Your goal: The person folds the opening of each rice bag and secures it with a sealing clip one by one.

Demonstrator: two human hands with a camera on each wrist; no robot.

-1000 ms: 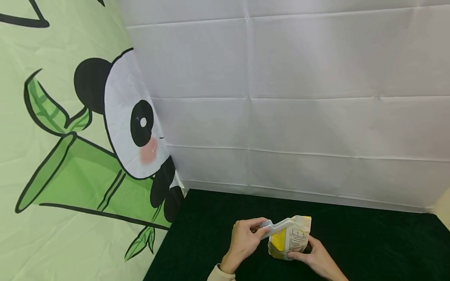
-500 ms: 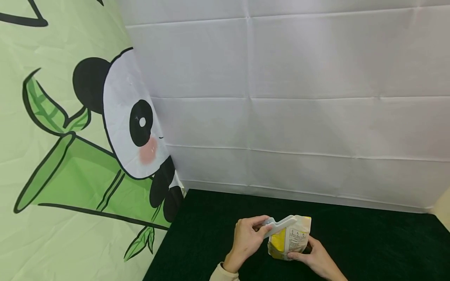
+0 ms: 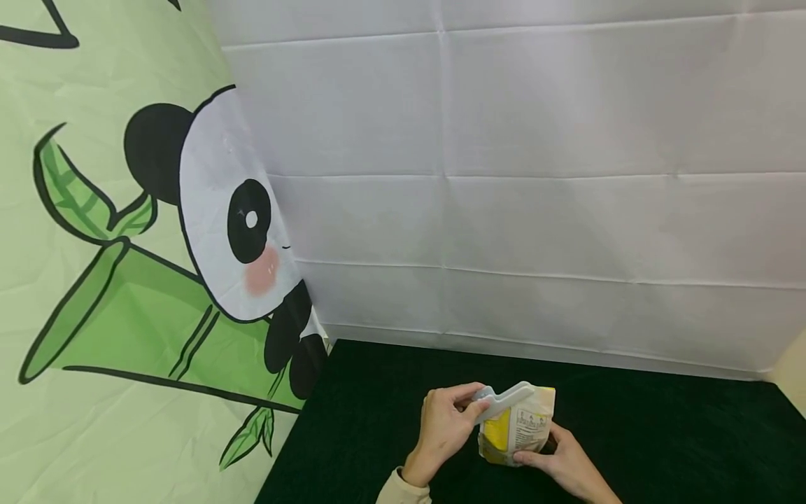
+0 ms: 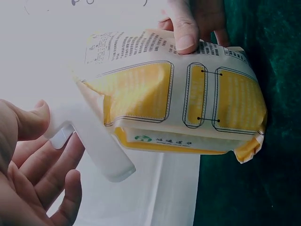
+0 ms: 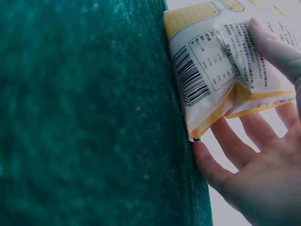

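In the head view, a yellow and white printed food bag (image 3: pixel 529 427) is held a little above the dark green cloth. My right hand (image 3: pixel 573 465) grips its lower right side, thumb on the printed face and fingers behind. My left hand (image 3: pixel 442 425) pinches one end of a white plastic bag clip (image 3: pixel 511 400) between thumb and fingers. The clip's long bar lies slantwise across the bag's upper end. The left wrist view shows the clip (image 4: pixel 101 136) along the bag's narrowed end; whether it is latched I cannot tell. A barcode shows on the bag (image 5: pixel 207 70) in the right wrist view.
Dark green cloth (image 3: pixel 661 427) covers the table. Behind it hangs a creased white sheet (image 3: pixel 535 231). To the left is a light green curtain (image 3: pixel 113 315) printed with a panda and bamboo.
My left hand and the clip have shifted slightly right and up against the bag's upper end. The right hand and the bag have stayed almost where they were.
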